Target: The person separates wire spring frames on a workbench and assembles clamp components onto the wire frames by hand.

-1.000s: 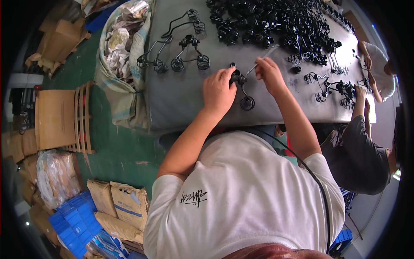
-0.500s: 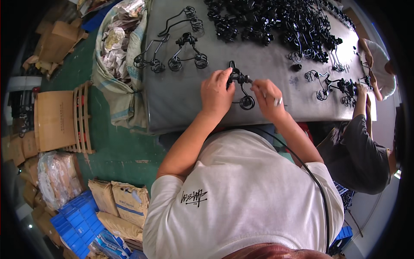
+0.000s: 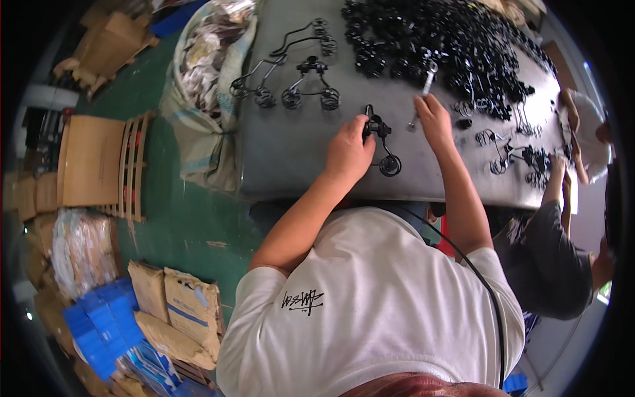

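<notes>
My left hand (image 3: 350,149) is closed around one side of a black spring bracket (image 3: 378,126), which rests at the table's near part. The bracket has a clamp at its top and a coiled wire spring (image 3: 390,165) below. To the right, my right hand (image 3: 434,120) grips a silver wrench (image 3: 429,81), its ring end pointing at the pile of black parts. A small metal end (image 3: 412,126) shows under that hand; whether it belongs to the wrench I cannot tell. Farther left lie another bracket with two coils (image 3: 311,83) and loose bent wire springs (image 3: 264,81).
A big heap of black clamps (image 3: 423,40) covers the table's far side. At right, a co-worker's hand (image 3: 559,162) is among more spring parts (image 3: 529,155). A sack of crumpled paper (image 3: 205,155) stands against the table's left edge. A black cable (image 3: 463,255) crosses my right side.
My right hand has moved away from the bracket, rightward and toward the heap, and the wrench now shows clearly. My left hand still holds the bracket. The whole view has shifted slightly.
</notes>
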Available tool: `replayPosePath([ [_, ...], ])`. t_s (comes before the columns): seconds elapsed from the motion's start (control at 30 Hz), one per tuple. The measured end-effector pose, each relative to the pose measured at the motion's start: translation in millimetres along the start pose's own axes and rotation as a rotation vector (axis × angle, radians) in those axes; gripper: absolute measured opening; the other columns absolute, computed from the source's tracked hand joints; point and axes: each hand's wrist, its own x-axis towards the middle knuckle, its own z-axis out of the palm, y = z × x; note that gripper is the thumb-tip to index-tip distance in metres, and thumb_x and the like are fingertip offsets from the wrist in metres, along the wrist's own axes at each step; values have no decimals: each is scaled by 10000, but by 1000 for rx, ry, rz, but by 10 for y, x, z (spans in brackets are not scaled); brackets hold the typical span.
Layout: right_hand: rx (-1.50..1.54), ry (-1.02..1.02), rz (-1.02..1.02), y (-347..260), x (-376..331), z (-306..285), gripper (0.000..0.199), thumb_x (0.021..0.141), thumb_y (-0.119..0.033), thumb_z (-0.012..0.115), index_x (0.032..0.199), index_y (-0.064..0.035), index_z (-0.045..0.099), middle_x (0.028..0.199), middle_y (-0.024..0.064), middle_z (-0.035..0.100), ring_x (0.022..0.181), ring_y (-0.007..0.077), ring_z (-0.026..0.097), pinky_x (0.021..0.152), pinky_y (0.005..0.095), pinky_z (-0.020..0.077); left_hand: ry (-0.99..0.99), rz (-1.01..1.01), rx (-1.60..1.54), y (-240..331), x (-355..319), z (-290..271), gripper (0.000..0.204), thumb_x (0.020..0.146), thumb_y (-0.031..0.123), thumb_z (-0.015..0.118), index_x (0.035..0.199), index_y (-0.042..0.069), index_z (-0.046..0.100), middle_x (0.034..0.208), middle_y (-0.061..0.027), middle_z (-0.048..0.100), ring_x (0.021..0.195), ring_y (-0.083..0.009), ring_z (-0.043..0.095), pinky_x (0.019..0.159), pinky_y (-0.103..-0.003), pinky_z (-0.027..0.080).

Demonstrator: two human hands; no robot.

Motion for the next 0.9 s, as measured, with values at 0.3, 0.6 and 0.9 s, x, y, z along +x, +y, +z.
replayPosePath([
  [0.3, -505, 437, -222, 523, -405, -183, 495, 918, -188, 624, 1385, -106, 481, 1071, 116, 595, 859, 288, 616, 764, 407, 503, 90, -38, -108, 144, 54, -999, 344, 813, 119, 723, 1139, 40, 646, 841, -121, 690, 713, -213, 670, 672, -333, 531],
  [0.6, -421, 485, -369, 616, -517, -69, 517, 884, -86, 635, 1378, -121, 487, 1126, 105, 583, 832, 231, 607, 761, 372, 516, -148, -352, -108, -400, 825, -1409, 425, 795, 220, 731, 1177, 43, 674, 822, -113, 710, 705, -181, 670, 672, -308, 518],
  [0.9, -503, 415, -474, 428, -532, 51, 467, 858, -59, 630, 1314, -113, 545, 1154, 120, 588, 955, 272, 605, 851, 404, 482, 166, -74, 445, -702, 814, -914, 322, 804, 273, 753, 1095, 143, 714, 953, -111, 631, 895, -314, 631, 769, -433, 506],
])
